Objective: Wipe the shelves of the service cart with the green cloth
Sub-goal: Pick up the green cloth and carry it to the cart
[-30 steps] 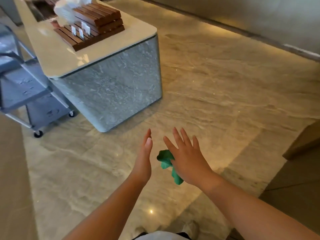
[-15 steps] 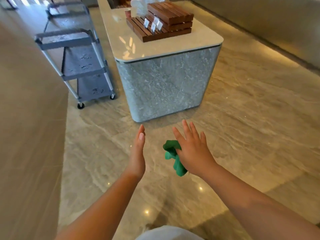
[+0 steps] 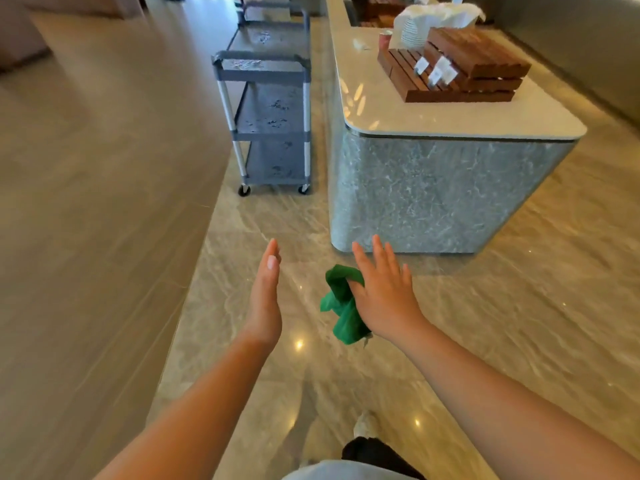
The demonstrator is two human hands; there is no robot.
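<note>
The grey service cart (image 3: 264,75) stands ahead on small wheels, between a wall and a stone counter, with three shelves that show dark smudges. My right hand (image 3: 384,292) is stretched out low over the floor with straight fingers. A crumpled green cloth (image 3: 341,306) hangs from under its palm, held at the thumb side. My left hand (image 3: 265,299) is beside it, edge-on, with flat fingers and nothing in it. Both hands are well short of the cart.
A marble-topped stone counter (image 3: 450,192) stands to the right of the cart and carries stacked wooden trays (image 3: 464,74) with small white cards. A beige wall (image 3: 86,168) runs along the left. Polished stone floor (image 3: 277,220) lies between me and the cart.
The view has swung left and moved forward: the cart went from the far left edge toward the middle and looks nearer. Both hands kept their pose, the cloth still hanging from the right.
</note>
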